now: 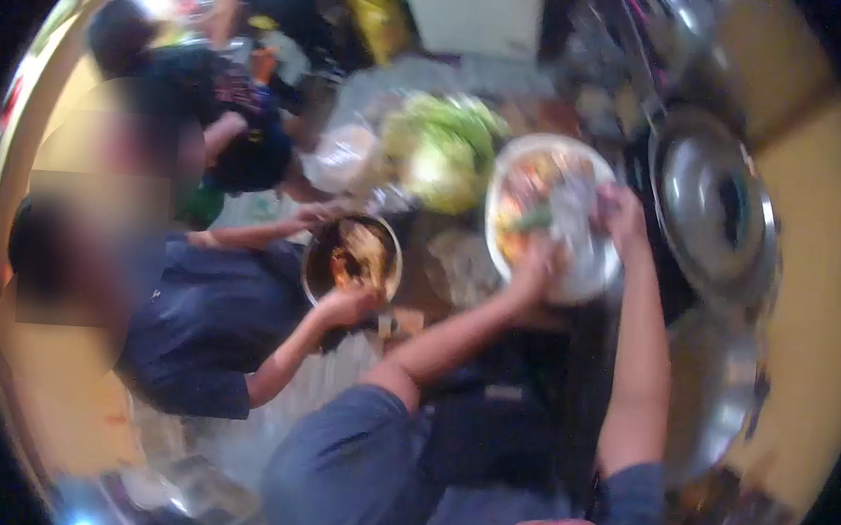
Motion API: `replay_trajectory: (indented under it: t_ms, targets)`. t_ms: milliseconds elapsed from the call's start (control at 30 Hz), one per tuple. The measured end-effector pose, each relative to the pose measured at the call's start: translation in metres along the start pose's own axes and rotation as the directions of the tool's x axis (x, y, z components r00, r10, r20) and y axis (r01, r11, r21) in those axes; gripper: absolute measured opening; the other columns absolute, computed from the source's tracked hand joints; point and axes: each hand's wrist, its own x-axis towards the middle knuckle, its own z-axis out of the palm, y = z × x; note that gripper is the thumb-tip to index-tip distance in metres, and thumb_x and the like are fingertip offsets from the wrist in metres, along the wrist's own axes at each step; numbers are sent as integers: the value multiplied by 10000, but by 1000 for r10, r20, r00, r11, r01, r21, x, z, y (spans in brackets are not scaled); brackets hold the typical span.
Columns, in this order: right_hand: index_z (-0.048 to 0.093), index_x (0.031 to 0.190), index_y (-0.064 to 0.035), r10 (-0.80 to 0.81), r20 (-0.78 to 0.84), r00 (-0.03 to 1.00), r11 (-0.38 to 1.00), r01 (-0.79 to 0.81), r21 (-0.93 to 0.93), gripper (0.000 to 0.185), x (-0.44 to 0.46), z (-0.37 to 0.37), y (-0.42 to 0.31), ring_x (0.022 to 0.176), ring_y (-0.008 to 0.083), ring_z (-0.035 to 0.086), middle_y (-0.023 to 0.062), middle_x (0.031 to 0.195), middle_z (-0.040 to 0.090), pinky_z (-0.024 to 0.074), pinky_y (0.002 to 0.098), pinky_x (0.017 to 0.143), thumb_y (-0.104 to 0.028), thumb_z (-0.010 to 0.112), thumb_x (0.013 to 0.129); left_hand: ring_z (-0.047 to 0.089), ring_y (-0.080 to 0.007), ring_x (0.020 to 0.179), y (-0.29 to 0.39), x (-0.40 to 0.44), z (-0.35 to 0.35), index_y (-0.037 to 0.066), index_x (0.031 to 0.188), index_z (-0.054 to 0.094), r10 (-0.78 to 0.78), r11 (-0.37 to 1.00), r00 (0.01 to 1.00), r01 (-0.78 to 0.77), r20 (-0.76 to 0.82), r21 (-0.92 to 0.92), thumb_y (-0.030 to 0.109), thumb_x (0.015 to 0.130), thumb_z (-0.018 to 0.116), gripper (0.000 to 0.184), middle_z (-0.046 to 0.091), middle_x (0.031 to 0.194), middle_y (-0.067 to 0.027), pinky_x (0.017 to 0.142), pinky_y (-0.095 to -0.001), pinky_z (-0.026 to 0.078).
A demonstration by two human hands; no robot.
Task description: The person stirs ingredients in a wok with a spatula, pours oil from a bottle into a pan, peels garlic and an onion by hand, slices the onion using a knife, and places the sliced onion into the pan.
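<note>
A white oval tray [495,253] holds a mix of orange, yellow and reddish pieces of food [531,183]. Over its right half my right hand [620,217] grips a translucent plastic bag [575,203], which hangs across the tray. My left hand [540,267] is over the tray's near edge, below a green piece [533,219] that looks like a vegetable. Its fingers are smeared by motion, so whether it pinches the bag or the food is unclear.
A co-worker's hand [349,304] reaches into a round pot [400,261] of brownish-orange food on the left. Bagged leafy lettuce [446,153] lies behind it, beside a plastic-wrapped pale item [343,157]. A large metal lid or pan [704,198] stands to the right. Other people are at upper left.
</note>
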Motion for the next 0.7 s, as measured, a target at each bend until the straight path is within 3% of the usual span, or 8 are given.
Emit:
replay_trajectory:
  t_ms: [67, 133, 267, 333, 400, 500, 567, 700]
  targets:
    - [592, 877, -44, -13, 230, 973, 921, -78, 382, 127, -26, -12, -2, 766, 227, 597, 95, 840, 615, 515, 363, 680, -135, 546, 802, 557, -244, 1007, 10, -3, -16, 34, 1220, 473, -1, 991, 998, -7, -57, -134, 18, 687, 720, 587, 537, 1152, -119, 862, -365, 468]
    - [591, 829, -45, 154, 42, 987, 907, -158, 390, 154, -78, 4, -27, 698, 251, 627, 111, 777, 628, 528, 393, 633, -198, 582, 811, 541, -191, 1044, 27, 8, -28, 39, 1235, 477, -325, 713, 936, 339, 139, -614, -43, 727, 690, 557, 507, 1205, -85, 856, -286, 474]
    - [614, 947, -50, 176, -84, 981, 956, -190, -224, 415, -124, 19, -3, 602, 100, 560, 37, 748, 614, 424, 236, 506, -380, 769, 748, 525, -170, 1106, 52, 9, -60, 50, 1290, 454, -293, 631, 913, 407, 284, -660, -42, 794, 656, 543, 517, 1209, -81, 891, -287, 477]
    - [627, 1050, -27, 112, -10, 994, 922, -108, -372, 461, -145, 28, 7, 598, 69, 535, 15, 747, 597, 406, 219, 482, -338, 778, 745, 531, -174, 1108, 71, 6, -74, 36, 1317, 432, -321, 270, 856, 492, 405, -828, -40, 800, 654, 568, 495, 1258, -92, 912, -301, 467]
    - [627, 1078, -11, 92, 36, 995, 886, -65, -459, 476, -155, 31, 7, 600, 60, 528, 7, 751, 593, 400, 213, 475, -308, 784, 742, 544, -176, 1090, 82, 3, -77, 22, 1305, 443, -290, 322, 908, 390, 302, -863, -27, 811, 648, 537, 519, 1235, -94, 919, -306, 463]
    - [622, 1105, 0, 21, 90, 996, 961, 4, -276, 474, -158, 26, 26, 649, 69, 564, 12, 795, 629, 447, 223, 527, -236, 795, 732, 573, -184, 1048, 94, 2, -89, -12, 1279, 468, -256, 393, 944, 300, 210, -869, 9, 838, 632, 470, 577, 1176, -100, 939, -322, 455]
    - [624, 1095, 9, -247, 63, 967, 899, 253, -357, 437, -162, 27, 31, 721, 97, 608, 25, 851, 663, 495, 241, 618, -173, 788, 733, 571, -189, 1062, 95, 3, -98, -16, 1278, 469, -274, 336, 861, 503, 429, -796, 24, 855, 614, 448, 593, 1150, -105, 955, -329, 449]
    - [626, 1105, -10, -193, 41, 980, 926, 196, -323, 447, -190, 31, 33, 793, 126, 638, 68, 892, 689, 515, 271, 708, -187, 781, 725, 592, -174, 1004, 102, 0, -109, -25, 1252, 492, -284, 306, 780, 625, 558, -718, -23, 800, 616, 469, 603, 1134, -97, 887, -308, 480]
